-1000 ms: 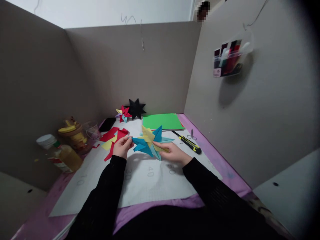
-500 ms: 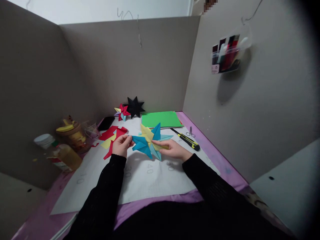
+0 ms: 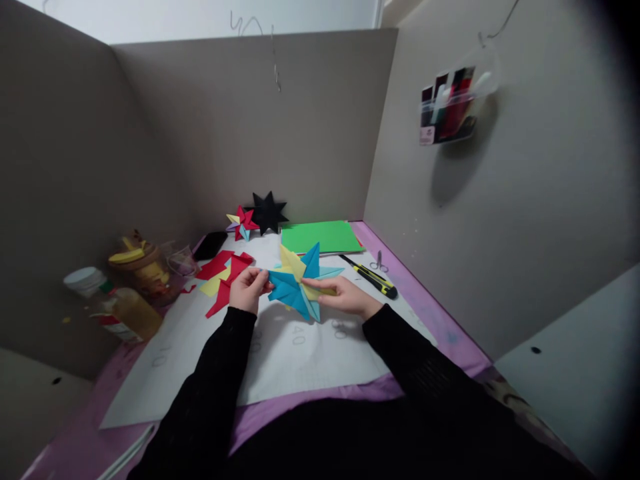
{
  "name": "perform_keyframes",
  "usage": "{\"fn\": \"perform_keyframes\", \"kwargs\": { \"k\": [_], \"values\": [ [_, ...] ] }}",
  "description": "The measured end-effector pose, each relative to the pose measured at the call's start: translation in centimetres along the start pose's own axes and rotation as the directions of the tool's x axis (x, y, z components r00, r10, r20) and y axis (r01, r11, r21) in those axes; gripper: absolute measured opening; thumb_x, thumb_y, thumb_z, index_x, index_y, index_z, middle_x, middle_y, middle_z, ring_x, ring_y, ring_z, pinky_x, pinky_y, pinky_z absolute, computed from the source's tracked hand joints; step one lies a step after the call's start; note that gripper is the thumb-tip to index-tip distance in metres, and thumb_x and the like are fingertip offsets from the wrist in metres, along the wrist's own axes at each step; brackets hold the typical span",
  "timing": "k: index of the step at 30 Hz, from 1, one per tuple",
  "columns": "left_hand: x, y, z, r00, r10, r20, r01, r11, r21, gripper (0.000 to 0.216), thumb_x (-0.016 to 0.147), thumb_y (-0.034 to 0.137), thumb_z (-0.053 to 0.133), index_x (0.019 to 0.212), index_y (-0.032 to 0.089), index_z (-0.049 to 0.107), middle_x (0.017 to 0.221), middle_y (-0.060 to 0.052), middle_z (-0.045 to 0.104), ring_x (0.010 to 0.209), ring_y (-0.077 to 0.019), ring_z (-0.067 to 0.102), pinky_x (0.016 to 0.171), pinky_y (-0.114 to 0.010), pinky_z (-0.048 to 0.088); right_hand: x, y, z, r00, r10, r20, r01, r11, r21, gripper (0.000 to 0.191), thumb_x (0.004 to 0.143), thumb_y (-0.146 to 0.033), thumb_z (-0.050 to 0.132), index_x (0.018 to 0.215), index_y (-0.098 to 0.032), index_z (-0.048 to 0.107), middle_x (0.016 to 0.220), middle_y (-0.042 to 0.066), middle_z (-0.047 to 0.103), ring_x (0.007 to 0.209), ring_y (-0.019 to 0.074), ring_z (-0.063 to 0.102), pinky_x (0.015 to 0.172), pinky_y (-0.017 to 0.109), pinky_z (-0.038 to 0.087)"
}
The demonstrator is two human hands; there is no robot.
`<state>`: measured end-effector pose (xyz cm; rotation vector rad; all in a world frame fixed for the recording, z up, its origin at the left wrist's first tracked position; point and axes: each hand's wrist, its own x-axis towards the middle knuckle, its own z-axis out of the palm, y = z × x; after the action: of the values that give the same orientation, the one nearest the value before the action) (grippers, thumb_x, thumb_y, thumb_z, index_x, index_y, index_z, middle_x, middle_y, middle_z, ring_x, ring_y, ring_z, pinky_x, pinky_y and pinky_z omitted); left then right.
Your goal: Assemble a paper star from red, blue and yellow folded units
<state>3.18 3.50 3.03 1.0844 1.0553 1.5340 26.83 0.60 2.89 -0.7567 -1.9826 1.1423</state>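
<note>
A folded paper star (image 3: 295, 291) in blue, light blue and yellow is held up over the white sheet. My left hand (image 3: 249, 289) pinches the tip of its left blue point between thumb and fingers. On the other side, my right hand (image 3: 340, 295) grips the star, with the index finger laid toward its centre and the other fingers partly behind the paper. Beside my left hand lie red folded paper pieces (image 3: 231, 283) and a yellow paper piece (image 3: 215, 285).
White sheet with pencilled numbers (image 3: 190, 380) covers the purple tabletop (image 3: 470, 357). Green paper (image 3: 323, 237), a box cutter (image 3: 373, 279) and scissors (image 3: 380, 262) lie at right. Behind stand a black star (image 3: 269, 213) and a red star (image 3: 243, 223). A bottle (image 3: 131, 313), cup (image 3: 150, 270) and phone (image 3: 211, 246) are left.
My left hand has shifted slightly right along the blue point, closer to the star's centre. My right hand keeps nearly the same hold, and the whole view has moved a little.
</note>
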Motion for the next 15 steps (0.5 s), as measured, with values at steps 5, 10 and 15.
{"fn": "perform_keyframes", "kwargs": {
  "k": [5,10,15],
  "values": [
    [-0.12,-0.12,0.18,0.999,-0.024,0.027,0.024,1.000,-0.014,0.035,0.056,0.038,0.078,0.071,0.014,0.056,0.051,0.003,0.059,0.046,-0.0103,0.057,0.049,-0.023,0.048,0.09,0.06,0.02,1.000,0.002,0.001,-0.002,1.000,0.023,0.050,0.080,-0.028,0.058,0.128,-0.021,0.049,0.131,0.005,0.053,0.119,0.0221,0.052,0.105,0.046,0.035],
    [-0.24,-0.02,0.23,0.998,-0.052,0.042,0.053,0.998,-0.026,0.039,0.052,0.037,0.080,0.070,0.014,0.055,0.053,0.004,0.058,0.047,-0.0106,0.058,0.050,-0.023,0.048,0.19,0.01,0.10,1.000,0.007,-0.012,-0.007,0.999,0.045,0.049,0.079,-0.028,0.060,0.127,-0.022,0.051,0.132,0.005,0.052,0.120,0.0220,0.052,0.106,0.045,0.034],
    [-0.19,-0.17,0.22,0.996,-0.073,0.053,0.075,0.997,-0.029,0.042,0.048,0.036,0.083,0.070,0.015,0.054,0.053,0.005,0.058,0.046,-0.0099,0.058,0.050,-0.023,0.049,0.19,-0.01,0.09,1.000,0.010,-0.016,-0.009,0.997,0.072,0.050,0.078,-0.028,0.061,0.126,-0.021,0.051,0.131,0.006,0.053,0.120,0.0223,0.052,0.105,0.046,0.034]
  ]
}}
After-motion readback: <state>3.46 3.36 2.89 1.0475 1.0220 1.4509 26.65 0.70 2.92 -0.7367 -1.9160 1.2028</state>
